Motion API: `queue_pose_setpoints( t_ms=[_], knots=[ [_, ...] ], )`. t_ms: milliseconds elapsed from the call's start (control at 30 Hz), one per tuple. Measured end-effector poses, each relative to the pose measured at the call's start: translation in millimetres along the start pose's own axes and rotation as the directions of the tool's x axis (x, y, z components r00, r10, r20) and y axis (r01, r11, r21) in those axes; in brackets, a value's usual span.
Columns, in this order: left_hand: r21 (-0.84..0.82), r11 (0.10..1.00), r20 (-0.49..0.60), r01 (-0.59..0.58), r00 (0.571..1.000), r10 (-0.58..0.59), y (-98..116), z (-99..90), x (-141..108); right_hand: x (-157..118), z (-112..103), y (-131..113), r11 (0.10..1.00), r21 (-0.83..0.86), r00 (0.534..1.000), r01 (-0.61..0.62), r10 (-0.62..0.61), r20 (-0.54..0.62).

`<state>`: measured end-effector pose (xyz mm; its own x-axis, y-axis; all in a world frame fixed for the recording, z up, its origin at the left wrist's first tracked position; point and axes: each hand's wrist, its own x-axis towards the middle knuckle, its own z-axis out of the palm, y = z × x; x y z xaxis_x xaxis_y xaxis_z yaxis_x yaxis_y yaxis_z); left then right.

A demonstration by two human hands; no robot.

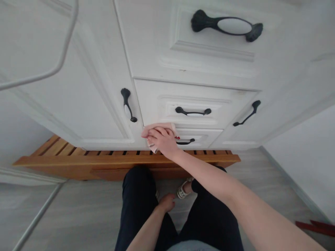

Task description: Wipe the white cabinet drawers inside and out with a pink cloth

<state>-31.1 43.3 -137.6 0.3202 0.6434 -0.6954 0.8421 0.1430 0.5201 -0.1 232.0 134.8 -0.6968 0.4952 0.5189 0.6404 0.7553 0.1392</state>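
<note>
Right hand [162,137]'s got its fingers bent over the cloth [160,125], looks like a closed hold, up against the drawers [195,122]; cloth's right under it, top edge running sideways, bottom handle [185,142] just off to the right; left hand [166,203]'s the farther one, way lower, loosely curled, can't tell if it's holding anything

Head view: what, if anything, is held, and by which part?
The right hand holds a pink cloth by its middle; nothing shows in the left hand.
</note>
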Motion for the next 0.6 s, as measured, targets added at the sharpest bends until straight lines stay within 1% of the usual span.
queue_pose_setpoints(
  t_ms=[33,100,167,267,333,433,533,600],
  knots=[
    [0.017,1.0,-0.007,-0.002,1.0,0.002,-2.5,-0.1,0.3,-0.8,2.9,9.1,0.999,-0.014,0.999,0.036,-0.036,0.026],
    [0.037,0.999,-0.029,0.003,1.0,-0.002,-6.8,-1.0,2.1,-14.2,5.2,29.4,0.996,-0.032,0.993,0.087,-0.084,0.077],
    [0.038,0.999,-0.055,0.009,0.998,-0.007,-9.9,-1.5,4.9,-38.7,2.7,50.8,0.994,-0.055,0.989,0.09,-0.083,0.119],
    [0.021,1.0,-0.065,0.007,0.998,-0.005,-13.4,-0.4,9.2,-81.6,-7.3,82.7,0.993,-0.104,0.987,0.058,-0.042,0.152],
    [0.014,1.0,-0.056,0.007,0.998,-0.006,-15.3,1.2,10.8,-108.1,-15.5,103.0,0.99,-0.141,0.988,0.009,0.013,0.153],
    [0.02,1.0,-0.038,0.004,0.999,-0.003,-16.2,3.1,10.2,-143.4,-29.7,131.8,0.972,-0.211,0.977,-0.108,0.144,0.16],
    [0.035,0.999,-0.021,-0.003,1.0,0.003,-13.3,3.3,7.3,-172.2,-43.8,156.5,0.929,-0.286,0.949,-0.234,0.282,0.139],
    [0.048,0.999,-0.011,0.013,1.0,-0.012,-9.8,2.7,5.3,-184.8,-48.5,166.5,0.894,-0.307,0.923,-0.326,0.37,0.1]
  ],
)
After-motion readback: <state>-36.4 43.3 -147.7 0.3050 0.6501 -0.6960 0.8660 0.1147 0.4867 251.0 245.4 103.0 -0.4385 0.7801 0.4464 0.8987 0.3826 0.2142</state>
